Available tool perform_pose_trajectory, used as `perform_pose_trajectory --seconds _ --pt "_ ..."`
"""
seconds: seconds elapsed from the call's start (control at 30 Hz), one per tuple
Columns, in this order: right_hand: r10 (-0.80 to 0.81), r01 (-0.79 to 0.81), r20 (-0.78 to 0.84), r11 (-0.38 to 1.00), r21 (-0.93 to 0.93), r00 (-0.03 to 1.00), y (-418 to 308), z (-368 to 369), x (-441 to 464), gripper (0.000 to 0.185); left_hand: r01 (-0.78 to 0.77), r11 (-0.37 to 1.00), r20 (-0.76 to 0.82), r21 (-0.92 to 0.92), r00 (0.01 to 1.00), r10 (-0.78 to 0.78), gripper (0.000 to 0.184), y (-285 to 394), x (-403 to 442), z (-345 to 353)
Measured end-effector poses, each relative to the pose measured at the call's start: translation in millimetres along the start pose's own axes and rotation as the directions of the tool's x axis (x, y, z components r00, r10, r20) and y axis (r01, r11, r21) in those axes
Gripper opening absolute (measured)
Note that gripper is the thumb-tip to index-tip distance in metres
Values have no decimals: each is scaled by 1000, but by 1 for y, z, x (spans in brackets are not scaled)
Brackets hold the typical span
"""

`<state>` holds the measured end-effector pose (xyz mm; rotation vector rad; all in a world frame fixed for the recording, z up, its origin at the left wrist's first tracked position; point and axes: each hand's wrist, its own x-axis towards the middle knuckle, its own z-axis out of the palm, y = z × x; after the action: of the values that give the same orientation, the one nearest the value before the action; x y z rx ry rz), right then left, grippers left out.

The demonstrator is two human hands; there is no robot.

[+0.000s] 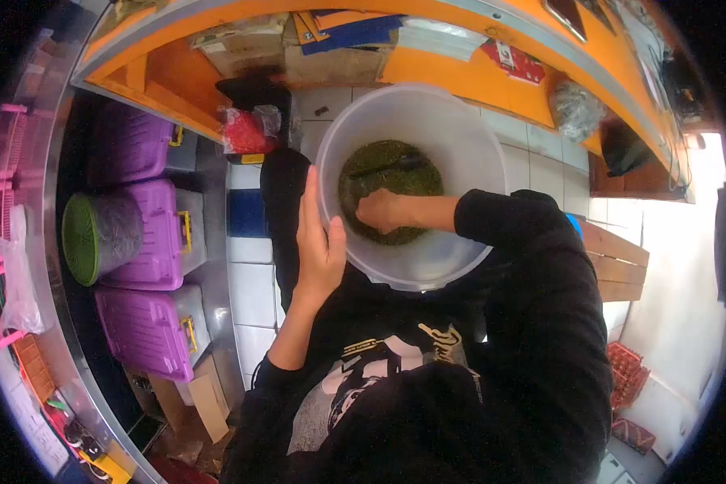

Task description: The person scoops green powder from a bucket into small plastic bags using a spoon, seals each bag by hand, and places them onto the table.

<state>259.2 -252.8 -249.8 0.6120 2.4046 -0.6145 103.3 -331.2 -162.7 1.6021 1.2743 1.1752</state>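
A large translucent white tub (468, 145) stands between the person's legs, with a green, grainy or leafy mass (407, 181) at its bottom. My right hand (381, 211) reaches down into the tub and touches the green mass, its fingers curled and partly hidden in it. A dark, long shape lies in the mass just above that hand. Against the tub's left outer side rests my left hand (323, 234), its fingers stretched upward along the rim and nothing in its grip.
Purple-lidded boxes (141, 234) and a green-rimmed container (81, 239) stand on the left. An orange bench (452, 81) runs behind the tub, with a red bag (246, 131) near its left end. A wooden slatted piece (617, 262) and a red crate (627, 375) are at right.
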Motion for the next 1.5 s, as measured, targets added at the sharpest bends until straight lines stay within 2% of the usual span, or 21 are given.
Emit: perform_pose_trajectory --seconds 0.13,0.23,0.3,0.4,0.5,0.53,0.57,0.63,0.77,0.8,0.9,0.97,1.03,1.1,1.2,1.27,1.3,1.37,1.4,1.43,1.5 --pt "29 -33 122 999 36 992 -4 -1 -1 24 -20 1000 -14 8 1000 20 62 -1 1 5" --pt "100 -109 72 987 120 992 -3 -15 -9 22 -35 999 -41 -27 999 34 63 -1 3 7" --pt "174 -160 -131 981 110 976 9 -26 -15 19 -46 998 -19 -40 999 45 63 -3 2 9" --pt "296 -253 -245 948 191 923 21 -53 -39 18 -69 998 -26 -8 997 69 62 0 1 8" --pt "313 -299 -274 950 91 909 20 -59 -68 19 -89 996 -41 18 995 89 61 1 1 8" --pt "314 -305 -180 949 77 932 13 -54 -75 20 -97 995 -54 21 994 98 61 3 0 9" --pt "312 -307 -87 950 62 946 3 -44 -81 21 -90 996 -51 20 995 91 61 5 -1 9" --pt "-29 9 38 895 445 999 0 -11 -86 13 -100 994 -69 34 992 102 60 7 0 7" --pt "94 -95 28 841 533 995 -19 -26 -111 10 -153 988 -113 25 981 155 60 5 -6 11" --pt "134 -81 -81 879 469 988 -17 -38 -115 10 -141 990 -108 16 984 142 60 4 -7 11" --pt "225 -56 -367 907 418 903 -33 -120 -137 8 -88 995 -114 -44 990 83 61 6 -14 9" --pt "131 62 -609 956 285 782 -43 -178 -143 8 -31 994 -84 -105 996 23 63 2 -18 8" --pt "109 113 -769 967 229 630 -46 -220 -120 11 -102 995 -111 -16 989 100 64 -3 -21 9" --pt "170 12 -804 977 215 570 -38 -249 -73 13 -23 994 -68 -109 998 15 66 -1 -22 10" --pt "251 -54 -748 959 278 614 -19 -270 -6 19 -56 995 -108 -77 993 48 69 -2 -22 7" --pt "317 -147 -828 948 281 462 -14 -275 15 29 -31 993 -141 -110 990 15 67 1 -26 -2" --pt "309 -141 -831 951 276 463 -11 -274 16 29 -32 994 -148 -105 989 16 67 -1 -25 -9" --pt "89 167 -959 976 137 268 0 -256 -3 34 -30 977 -230 -213 973 -20 62 -5 -28 -17" --pt "290 325 -830 819 472 476 -9 -252 -27 38 -39 969 -242 -244 970 -22 55 -6 -26 -20" --pt "389 375 -617 539 755 684 -22 -246 -56 42 -50 967 -267 -248 964 -18 48 -2 -20 -24" --pt "370 438 -526 297 848 766 -25 -223 -95 58 -119 958 -316 -262 948 31 40 12 -4 -27"
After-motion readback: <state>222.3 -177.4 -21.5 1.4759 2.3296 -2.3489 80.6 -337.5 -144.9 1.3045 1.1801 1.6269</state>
